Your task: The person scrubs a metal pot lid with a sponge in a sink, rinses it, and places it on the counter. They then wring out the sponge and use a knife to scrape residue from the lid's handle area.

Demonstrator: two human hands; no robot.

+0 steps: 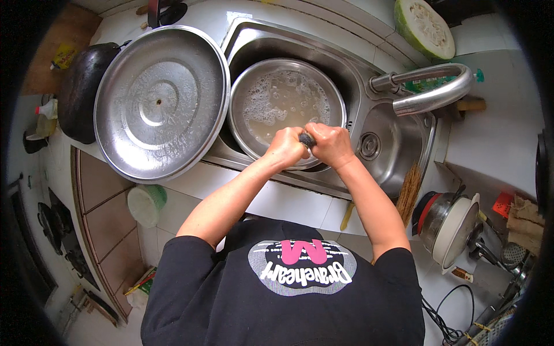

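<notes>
A dark, wet scrubbing pad or cloth [307, 139] is squeezed between both my fists, above the near rim of a round stainless steel basin. My left hand [288, 147] closes on its left side and my right hand [331, 142] on its right. Most of the pad is hidden by the fingers. The basin [236, 108] sits in the larger sink bowl [253, 41] and holds cloudy, foamy water [298, 104]. To its left, a large round metal lid or shallow pan [143, 125], wet inside, leans over the sink's edge.
A curved faucet [433, 97] arches over the smaller sink bowl [394, 138]. A straw brush [409, 190] lies at that bowl's near edge. A blackened wok [82, 95] stands far left, stacked bowls and pots [450, 229] at right. A cut winter melon [426, 28] rests behind.
</notes>
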